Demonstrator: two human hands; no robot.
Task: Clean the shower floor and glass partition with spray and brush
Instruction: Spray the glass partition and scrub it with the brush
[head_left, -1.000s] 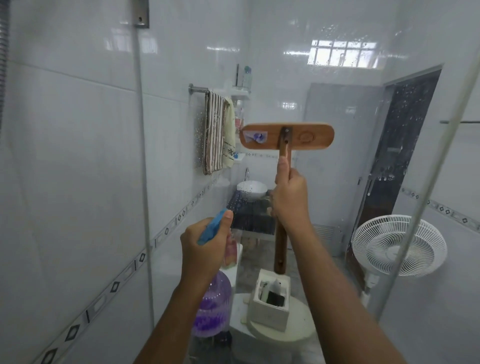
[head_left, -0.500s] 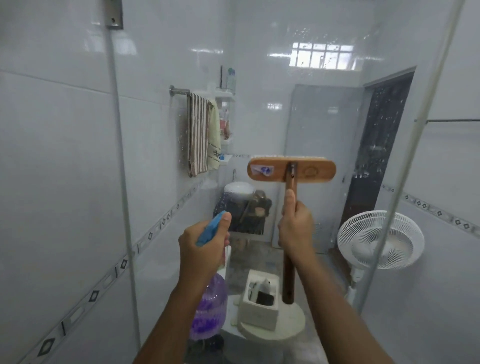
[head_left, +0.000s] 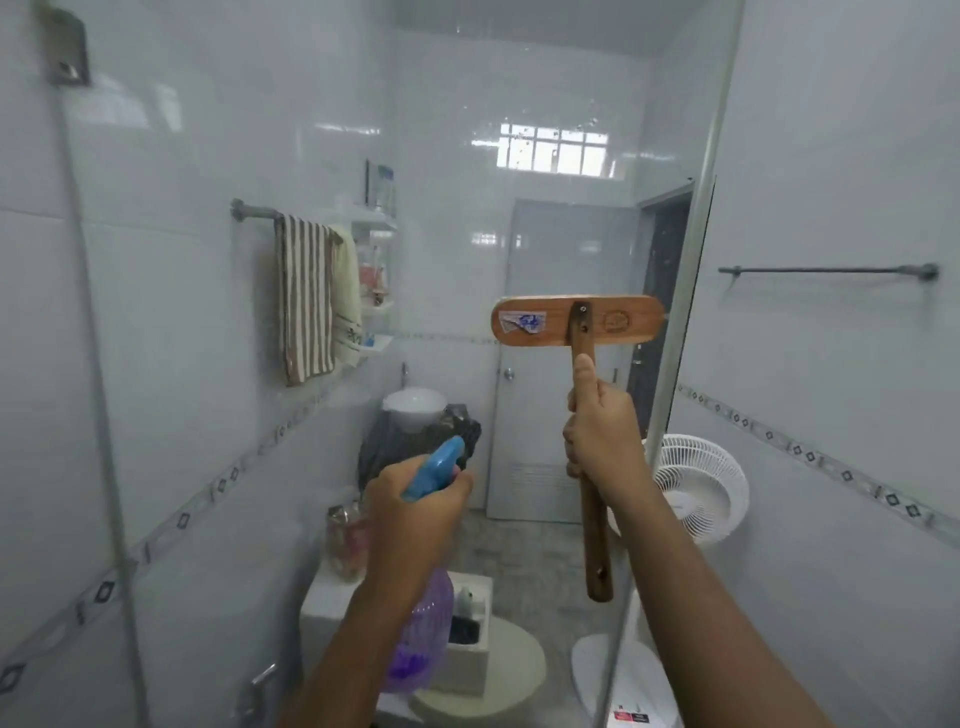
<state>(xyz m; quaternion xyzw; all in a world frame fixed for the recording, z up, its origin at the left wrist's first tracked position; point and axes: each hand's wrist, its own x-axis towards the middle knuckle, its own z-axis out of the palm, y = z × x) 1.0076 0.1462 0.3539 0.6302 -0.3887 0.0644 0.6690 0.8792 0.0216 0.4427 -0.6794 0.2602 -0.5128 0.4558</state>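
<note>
The right hand (head_left: 605, 431) is gripping the wooden handle of the brush (head_left: 576, 322), fingers wrapped round it and the thumb lying straight up along the shaft. The handle's long axis is running nearly upright, its lower end hanging below the wrist and leaning slightly to the right. The head is sitting crosswise above the hand, its flat back facing the camera and its bristle side facing away towards the glass partition (head_left: 714, 208). Whether the bristles are touching the glass cannot be told.

On the left half of the head a torn white-and-blue sticker is clinging, and on the right half a round stamp is showing. Neither can be read.

Lower and to the left, the left hand (head_left: 415, 509) is clutching the neck of the spray bottle (head_left: 421, 629). Its blue trigger head is pointing up and away from the person. Its translucent purple body is hanging below the hand, darker violet near the bottom.

Beyond the glass, below both hands, a white box (head_left: 470, 639) is resting on the toilet (head_left: 483, 670) lid, holding something dark and something white. Left of the left hand a clear jar (head_left: 347, 540) is standing on the cistern, its contents pinkish and blurred. A white fan (head_left: 701, 488) is standing just right of the right forearm, with a red-and-black label on its base too small to read. Far up to the left, a striped towel (head_left: 304, 299) is hanging on a rail.
</note>
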